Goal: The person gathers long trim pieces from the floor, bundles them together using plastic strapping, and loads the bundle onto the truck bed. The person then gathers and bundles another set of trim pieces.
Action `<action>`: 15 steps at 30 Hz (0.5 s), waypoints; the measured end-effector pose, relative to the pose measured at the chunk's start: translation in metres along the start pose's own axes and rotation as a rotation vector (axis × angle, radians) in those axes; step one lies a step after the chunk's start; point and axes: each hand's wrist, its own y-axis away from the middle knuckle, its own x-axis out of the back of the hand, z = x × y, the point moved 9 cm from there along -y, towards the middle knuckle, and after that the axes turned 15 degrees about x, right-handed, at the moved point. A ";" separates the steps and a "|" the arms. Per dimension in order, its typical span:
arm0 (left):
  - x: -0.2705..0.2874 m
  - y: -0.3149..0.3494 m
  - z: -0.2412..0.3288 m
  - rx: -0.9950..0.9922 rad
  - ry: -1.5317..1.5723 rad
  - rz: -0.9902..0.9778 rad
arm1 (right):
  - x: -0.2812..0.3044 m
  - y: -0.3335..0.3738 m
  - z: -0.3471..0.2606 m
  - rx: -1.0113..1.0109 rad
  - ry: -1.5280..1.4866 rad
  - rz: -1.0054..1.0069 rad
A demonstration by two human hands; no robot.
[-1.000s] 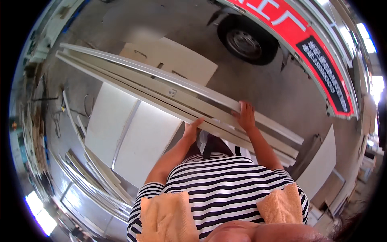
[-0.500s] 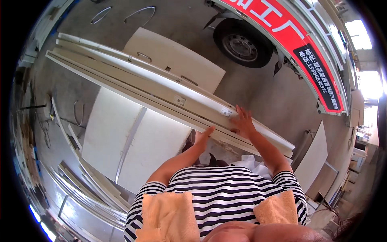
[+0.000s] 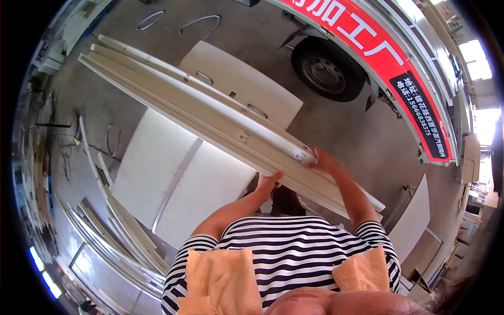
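Observation:
A stack of long, narrow cream boards [image 3: 210,113] runs slantwise in front of me, from the far left to the near right. My left hand [image 3: 270,182] is closed on its near edge, thumb on top and fingers hidden below. Over the far edge, beside a small white label, my right hand [image 3: 324,160] is curled round the outermost board, its fingertips partly hidden. Under the near side of the stack, large white panels [image 3: 205,189] lie with a pale strip between them.
Beyond the boards lies a cream panel [image 3: 278,100] with metal handles near it. A vehicle wheel [image 3: 325,71] and red-sided truck bed [image 3: 367,42] stand at the far right. Long strips [image 3: 105,236] are piled at the left; a white sheet [image 3: 412,210] leans at the right.
My right hand has gone from resting with spread fingers on the boards to curling round their far edge. The boards look closer together, and the view has shifted slightly.

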 end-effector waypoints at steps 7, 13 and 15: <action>0.000 0.054 0.027 0.276 -0.161 -0.004 | -0.007 0.030 -0.036 0.211 0.551 0.439; 0.060 0.053 0.036 0.198 -0.061 0.167 | 0.008 0.010 -0.016 0.187 0.510 0.397; 0.067 0.059 0.049 0.129 -0.037 0.346 | 0.016 0.005 -0.018 0.174 0.527 0.476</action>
